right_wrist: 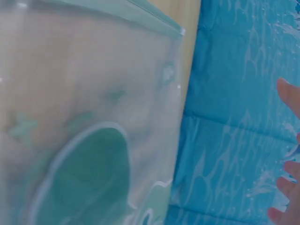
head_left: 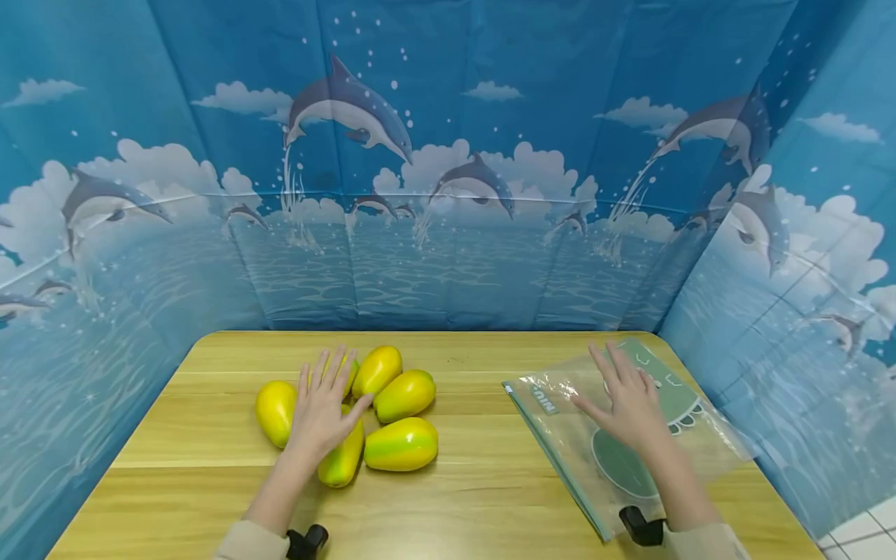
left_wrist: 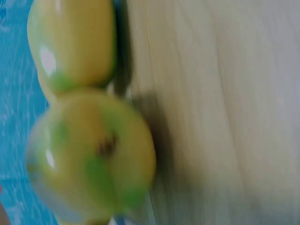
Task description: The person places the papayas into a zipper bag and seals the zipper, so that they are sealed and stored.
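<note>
Several glossy yellow-green fruits, mango- or papaya-like (head_left: 401,444), lie grouped on the left half of the table. Over them is my left hand (head_left: 323,412), its fingers spread and holding nothing; it partly hides some of the fruits. A fruit's stem end (left_wrist: 108,146) shows close up and blurred in the left wrist view. To the right, a clear zip bag (head_left: 560,435) with a green cartoon print lies flat, its green zip edge facing left. My right hand (head_left: 630,408) hovers over the bag with spread fingers, gripping nothing. Fingertips (right_wrist: 287,186) appear at the right wrist view's edge.
The wooden table (head_left: 469,498) has bare wood between the fruits and the bag. A blue dolphin-print curtain (head_left: 448,264) hangs behind the table and along both sides. White floor tiles (head_left: 864,533) show at the lower right.
</note>
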